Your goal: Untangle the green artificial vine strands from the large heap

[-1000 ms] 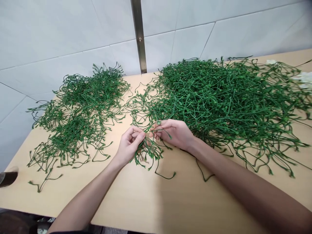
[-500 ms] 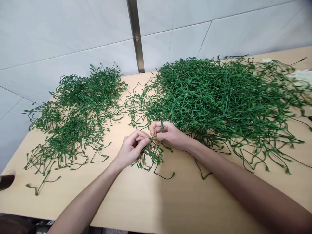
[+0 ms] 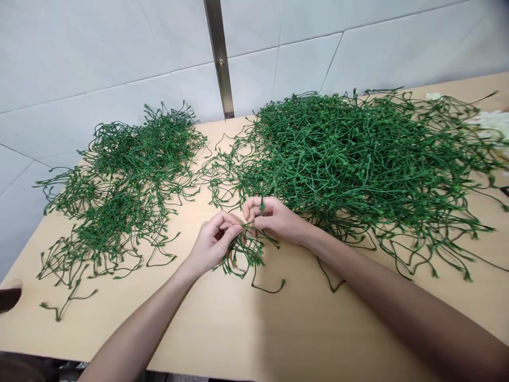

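My left hand [image 3: 217,241] pinches a thin green artificial flower stem [image 3: 247,225] between thumb and forefinger. Close against it, my right hand [image 3: 274,218] grips the same stem with its fingertips, and a bit of green shows between its fingers. Under both hands lies a small bunch of green plastic stems [image 3: 248,254], partly hidden by the left fingers. A loose stem [image 3: 268,291] curls out in front of that bunch. Behind my right hand spreads a large heap of tangled green stems [image 3: 358,159], and to the left sits a smaller heap [image 3: 135,154].
The heaps rest on a light wooden table [image 3: 214,329] against a tiled wall [image 3: 99,53]. A metal strip [image 3: 220,63] runs down the wall. White artificial flowers [image 3: 491,124] lie at the far right. A dark hole [image 3: 10,298] is at the table's left side.
Both hands keep nearly the same pose on the stem. The whole view has shifted very slightly; the heaps look unchanged.
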`<state>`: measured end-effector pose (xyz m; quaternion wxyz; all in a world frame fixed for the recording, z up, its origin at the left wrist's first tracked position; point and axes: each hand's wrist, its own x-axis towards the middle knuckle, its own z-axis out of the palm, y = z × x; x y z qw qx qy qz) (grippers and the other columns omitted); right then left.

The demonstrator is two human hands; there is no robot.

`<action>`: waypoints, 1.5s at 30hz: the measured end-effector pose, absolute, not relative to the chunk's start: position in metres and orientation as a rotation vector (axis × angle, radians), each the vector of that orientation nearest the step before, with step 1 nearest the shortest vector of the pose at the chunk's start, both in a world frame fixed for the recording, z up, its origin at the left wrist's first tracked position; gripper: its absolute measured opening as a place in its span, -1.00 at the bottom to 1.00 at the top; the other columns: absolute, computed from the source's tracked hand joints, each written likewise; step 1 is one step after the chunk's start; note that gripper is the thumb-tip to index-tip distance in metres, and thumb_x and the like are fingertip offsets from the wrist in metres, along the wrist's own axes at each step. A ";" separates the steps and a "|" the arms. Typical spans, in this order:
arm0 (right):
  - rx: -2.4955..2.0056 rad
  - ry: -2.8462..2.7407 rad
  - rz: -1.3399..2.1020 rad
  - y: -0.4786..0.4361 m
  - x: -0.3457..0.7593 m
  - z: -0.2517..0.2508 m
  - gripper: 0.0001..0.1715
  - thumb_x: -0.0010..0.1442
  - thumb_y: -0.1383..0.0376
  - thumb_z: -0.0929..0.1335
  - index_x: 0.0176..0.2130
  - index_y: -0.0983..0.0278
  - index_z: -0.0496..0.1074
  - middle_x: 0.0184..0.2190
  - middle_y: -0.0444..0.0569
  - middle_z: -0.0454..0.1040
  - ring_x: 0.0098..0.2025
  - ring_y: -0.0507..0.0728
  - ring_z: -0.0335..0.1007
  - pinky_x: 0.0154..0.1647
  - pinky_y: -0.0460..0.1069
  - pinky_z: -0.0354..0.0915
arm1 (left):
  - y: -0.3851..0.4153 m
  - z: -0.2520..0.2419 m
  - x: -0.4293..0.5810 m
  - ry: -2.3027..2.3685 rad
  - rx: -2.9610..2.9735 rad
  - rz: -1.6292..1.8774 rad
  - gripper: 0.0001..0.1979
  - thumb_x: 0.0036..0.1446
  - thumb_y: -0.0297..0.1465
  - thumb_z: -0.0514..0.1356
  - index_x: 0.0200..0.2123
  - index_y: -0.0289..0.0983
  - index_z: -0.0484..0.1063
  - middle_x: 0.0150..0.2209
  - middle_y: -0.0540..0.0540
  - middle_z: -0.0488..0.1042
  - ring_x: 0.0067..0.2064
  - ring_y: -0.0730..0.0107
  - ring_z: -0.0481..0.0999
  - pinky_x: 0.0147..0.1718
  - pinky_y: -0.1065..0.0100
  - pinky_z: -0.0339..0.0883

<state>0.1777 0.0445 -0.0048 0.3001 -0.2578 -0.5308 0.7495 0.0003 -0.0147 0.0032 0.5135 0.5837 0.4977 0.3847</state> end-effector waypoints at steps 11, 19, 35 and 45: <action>-0.518 -1.388 1.970 0.043 0.178 -0.005 -0.85 -0.10 0.52 0.30 -0.48 0.29 0.28 -0.56 -0.25 0.29 -0.50 -0.08 0.24 -0.46 -0.14 0.15 | -0.012 0.002 -0.003 1.153 1.451 0.842 -0.67 0.22 -0.13 0.15 -0.39 -0.28 0.28 -0.60 0.13 0.22 -0.57 0.57 0.09 -0.55 0.46 -0.03; -0.372 -1.400 2.012 0.041 0.178 -0.003 -0.85 0.04 0.52 0.29 -0.41 0.29 0.28 -0.49 -0.22 0.35 -0.46 -0.07 0.31 -0.43 -0.13 0.17 | -0.010 0.005 -0.004 1.078 1.246 0.828 -0.57 0.11 -0.02 0.23 -0.37 -0.28 0.27 -0.51 0.00 0.45 -0.46 0.47 0.39 -0.41 0.42 0.25; -0.521 -1.077 2.197 0.044 0.173 -0.004 -0.86 -0.07 0.43 0.30 -0.39 0.33 0.40 -0.54 -0.11 0.47 -0.46 0.03 0.42 -0.37 -0.07 0.30 | -0.010 0.007 0.001 1.073 1.214 0.988 -0.63 0.10 -0.09 0.28 -0.38 -0.28 0.29 -0.54 0.04 0.45 -0.50 0.52 0.39 -0.46 0.47 0.26; -0.541 -1.221 2.118 0.042 0.175 -0.003 -0.71 -0.09 0.48 0.38 -0.30 0.29 0.31 -0.55 -0.19 0.50 -0.46 0.00 0.46 -0.35 -0.09 0.35 | -0.013 0.008 -0.002 1.147 1.358 0.941 -0.62 0.15 -0.06 0.21 -0.39 -0.28 0.31 -0.60 0.08 0.34 -0.57 0.55 0.23 -0.55 0.47 0.10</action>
